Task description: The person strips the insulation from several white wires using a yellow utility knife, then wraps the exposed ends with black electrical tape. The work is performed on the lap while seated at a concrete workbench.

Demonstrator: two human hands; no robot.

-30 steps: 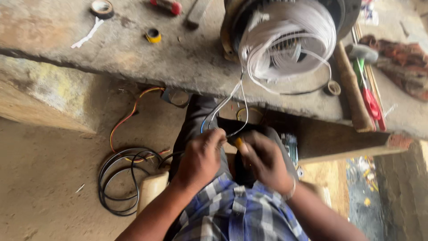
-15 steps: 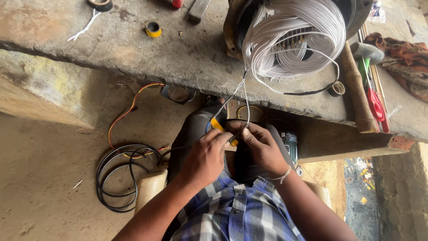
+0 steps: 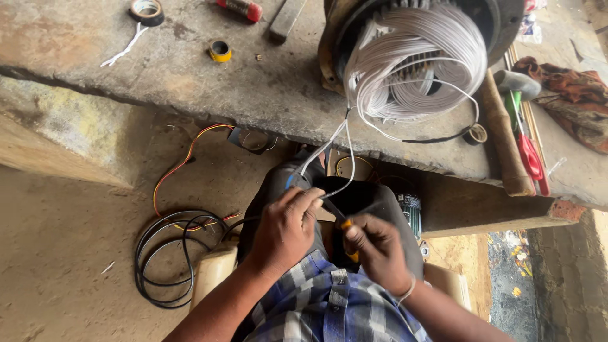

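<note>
Wires (image 3: 329,149) run from winding (image 3: 415,60) down into both hands (image 3: 329,231), pinched between them.

No packages, labels, signs or screens in view.

The right hand (image 3: 373,250) has dropped lower, apparently clutching a yellow-handled tool (image 3: 349,239).

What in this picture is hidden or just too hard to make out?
- The tool in the right hand: only a yellow bit and a dark tip show in the head view; fingers cover the rest.
- Wire ends under the left hand: hidden by its fingers.
- The motor housing behind the white wire coil: cut off by the top edge.
- Small items on the ground, lower right: too small to identify.
</note>
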